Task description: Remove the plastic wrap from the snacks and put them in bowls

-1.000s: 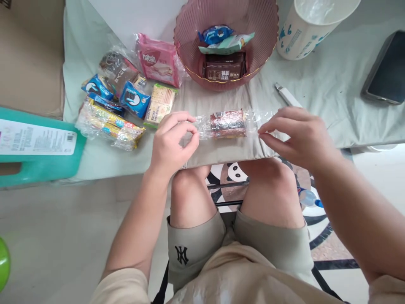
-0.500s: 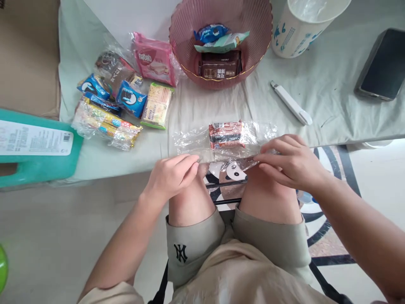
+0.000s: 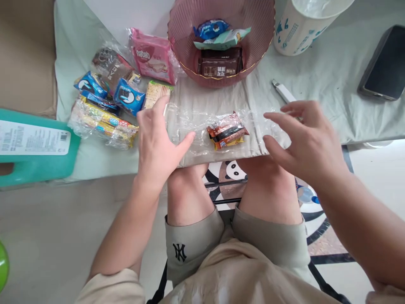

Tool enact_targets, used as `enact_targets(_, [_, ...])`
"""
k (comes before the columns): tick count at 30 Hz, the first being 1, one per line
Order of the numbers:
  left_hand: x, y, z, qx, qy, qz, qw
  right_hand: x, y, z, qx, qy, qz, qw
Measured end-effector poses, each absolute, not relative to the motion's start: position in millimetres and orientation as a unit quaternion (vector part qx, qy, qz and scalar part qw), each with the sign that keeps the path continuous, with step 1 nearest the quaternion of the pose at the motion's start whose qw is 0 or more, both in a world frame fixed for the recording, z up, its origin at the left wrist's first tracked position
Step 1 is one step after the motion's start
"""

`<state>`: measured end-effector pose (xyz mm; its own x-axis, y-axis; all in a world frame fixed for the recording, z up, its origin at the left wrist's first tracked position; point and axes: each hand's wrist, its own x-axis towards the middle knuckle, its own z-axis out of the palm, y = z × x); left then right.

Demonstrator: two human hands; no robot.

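Observation:
Between my hands a small red-brown snack packet point(image 3: 228, 130) lies tilted, with a yellow wrapper peeking out beneath it. Clear plastic film point(image 3: 193, 124) spreads under and around it near the table's front edge. My left hand point(image 3: 158, 141) is at the film's left end, thumb spread from the fingers, partly covering a soda biscuit packet point(image 3: 155, 93). Over the film's right end, my right hand point(image 3: 303, 139) has its fingers apart and hides part of a white box cutter point(image 3: 283, 90). Neither hand holds anything; whether they touch the film I cannot tell.
A pink ribbed bowl point(image 3: 253, 71) with several snacks stands at the back. Left of it lie a pink wafer pack point(image 3: 152, 57), blue packets point(image 3: 129, 96) and yellow packs point(image 3: 104, 122). A teal container point(image 3: 68, 162), a paper cup point(image 3: 294, 33) and a phone point(image 3: 384, 63) are farther out.
Both hands have moved up from the table edge and opened. The film lies flatter on the table, and the red-brown packet has turned askew, showing yellow beneath.

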<state>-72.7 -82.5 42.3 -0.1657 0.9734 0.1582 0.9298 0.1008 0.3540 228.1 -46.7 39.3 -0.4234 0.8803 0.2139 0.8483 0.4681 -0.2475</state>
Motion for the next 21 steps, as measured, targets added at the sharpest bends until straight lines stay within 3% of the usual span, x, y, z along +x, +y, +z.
enact_targets(5, [-83, -78, 14, 0.668, 0.678, 0.286, 0.112, 223, -20, 38, -0.470, -0.864, 0.048, 0.172])
enact_targets(10, [-94, -67, 5, 0.638, 0.679, 0.346, 0.110, 213, 7, 50, -0.525, -0.847, 0.043, 0.077])
enact_targets(15, [-108, -48, 12, 0.620, 0.699, 0.344, 0.095, 196, 30, 74, -0.605, -0.795, 0.020, 0.046])
enact_targets(18, [-110, -43, 29, 0.583, 0.754, 0.303, -0.001, 187, 30, 86, -0.618, -0.781, 0.009, 0.088])
enact_targets(21, [-91, -53, 61, 0.579, 0.748, 0.306, -0.108, 181, 16, 88, -0.546, -0.811, -0.070, 0.201])
